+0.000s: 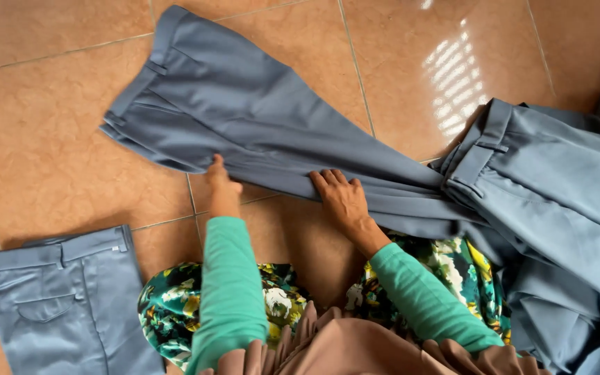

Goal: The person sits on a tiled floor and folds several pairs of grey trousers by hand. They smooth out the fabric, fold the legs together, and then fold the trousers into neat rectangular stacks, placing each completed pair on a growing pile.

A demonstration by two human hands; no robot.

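A pair of grey-blue trousers (230, 104) lies spread on the tiled floor, waistband toward the upper left, legs running right. My left hand (222, 182) rests at the near edge of the trousers with its fingertips on the fabric. My right hand (342, 198) lies flat on the trouser leg, fingers spread and pressing the cloth down. Both arms wear green sleeves. Neither hand grips anything.
A folded pair of grey-blue trousers (64, 305) lies at the lower left. A heap of more grey-blue trousers (557, 201) is piled at the right. My knees in floral cloth (175, 305) rest on the orange floor tiles (50, 160).
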